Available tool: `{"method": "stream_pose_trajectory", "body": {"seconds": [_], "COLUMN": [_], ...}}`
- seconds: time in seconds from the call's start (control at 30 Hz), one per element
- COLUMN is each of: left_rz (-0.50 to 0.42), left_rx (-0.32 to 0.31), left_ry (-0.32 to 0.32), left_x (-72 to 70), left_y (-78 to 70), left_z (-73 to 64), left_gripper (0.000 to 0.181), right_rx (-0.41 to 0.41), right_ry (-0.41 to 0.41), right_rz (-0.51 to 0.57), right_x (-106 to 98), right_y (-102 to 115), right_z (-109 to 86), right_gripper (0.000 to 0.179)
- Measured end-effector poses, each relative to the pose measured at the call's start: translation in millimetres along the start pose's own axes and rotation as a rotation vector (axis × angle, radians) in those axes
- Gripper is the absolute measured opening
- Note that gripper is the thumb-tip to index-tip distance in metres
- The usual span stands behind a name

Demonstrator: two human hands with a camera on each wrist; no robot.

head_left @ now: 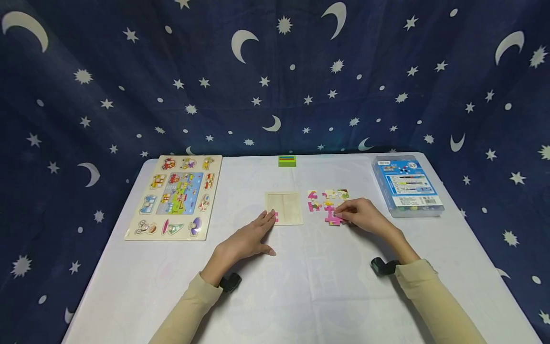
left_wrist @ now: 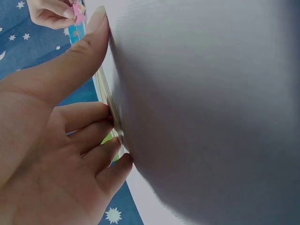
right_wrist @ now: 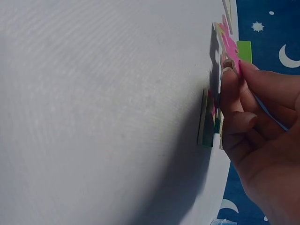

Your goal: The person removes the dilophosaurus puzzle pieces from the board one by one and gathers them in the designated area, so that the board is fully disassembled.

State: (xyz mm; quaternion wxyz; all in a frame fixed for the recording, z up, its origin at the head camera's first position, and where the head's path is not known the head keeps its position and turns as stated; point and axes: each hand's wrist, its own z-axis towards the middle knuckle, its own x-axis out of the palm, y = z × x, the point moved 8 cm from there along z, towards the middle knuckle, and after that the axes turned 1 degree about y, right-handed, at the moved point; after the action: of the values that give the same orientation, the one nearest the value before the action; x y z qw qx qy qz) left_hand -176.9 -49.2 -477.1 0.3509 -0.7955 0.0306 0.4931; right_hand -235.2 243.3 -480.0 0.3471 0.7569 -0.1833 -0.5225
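A small square wooden puzzle tray [head_left: 289,206] lies mid-table. My left hand [head_left: 247,240] rests at its lower left corner, fingers extended and thumb spread apart on the near side. Beside those fingertips, a pink jigsaw piece [head_left: 276,217] sits inside the tray's corner. To the tray's right, my right hand [head_left: 365,217] pinches a pink jigsaw piece [right_wrist: 228,46] between thumb and fingers, raised off the tabletop in the right wrist view. Several loose pieces [head_left: 314,207] in pink, yellow and green lie between the tray and this hand, some partly hidden by it.
On the left lies a large wooden picture board [head_left: 213,200] with vehicle shapes. A clear plastic box [head_left: 414,188] with a blue label stands at the right. Behind the tray is a small green block-like item [head_left: 287,162]. A star-patterned curtain [head_left: 292,119] hangs behind the table.
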Motion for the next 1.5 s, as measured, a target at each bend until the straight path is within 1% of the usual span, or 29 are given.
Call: {"method": "stream_pose_trajectory", "body": {"seconds": [0.3, 0.47, 0.63, 0.83, 1.0, 1.1, 1.23, 1.3, 1.5], "left_rz": [-0.002, -0.001, 0.014, 0.004, 0.0, 0.001, 0.019, 0.028, 0.057], "left_rx": [0.01, 0.003, -0.005, -0.006, 0.002, 0.01, 0.012, 0.008, -0.022], "left_ry": [-0.006, -0.005, -0.009, -0.009, -0.016, -0.029, -0.035, -0.028, 0.022], "left_x": [1.7, 1.6, -1.0, -2.7, -3.5, -6.5, -10.5, -12.0, -13.8], "left_y": [1.1, 2.2, 4.2, 7.6, 10.5, 10.8, 11.8, 13.3, 21.7], "left_z": [-0.6, -1.7, -2.5, -2.2, -1.7, -1.4, -0.2, 1.0, 5.1], "left_gripper": [0.098, 0.098, 0.099, 0.1, 0.1, 0.1, 0.103, 0.106, 0.119], "right_rx": [-0.003, 0.0, -0.01, -0.041, -0.099, -0.129, -0.139, -0.147, -0.214], "right_ry": [0.013, 0.006, -0.011, -0.036, -0.052, -0.05, -0.025, -0.012, 0.009], "right_rz": [-0.026, -0.048, -0.041, -0.037, -0.032, -0.018, 0.007, 0.02, 0.016], "right_x": [2, 2, 4, 11, 19, 25, 34, 38, 51], "right_y": [0, 1, 5, 20, 37, 46, 56, 61, 77], "right_z": [1.5, 2.6, 5.2, 11.1, 19.3, 24.8, 32.1, 35.8, 46.9], "right_gripper": [0.014, 0.015, 0.015, 0.015, 0.012, 0.011, 0.011, 0.011, 0.009]}}
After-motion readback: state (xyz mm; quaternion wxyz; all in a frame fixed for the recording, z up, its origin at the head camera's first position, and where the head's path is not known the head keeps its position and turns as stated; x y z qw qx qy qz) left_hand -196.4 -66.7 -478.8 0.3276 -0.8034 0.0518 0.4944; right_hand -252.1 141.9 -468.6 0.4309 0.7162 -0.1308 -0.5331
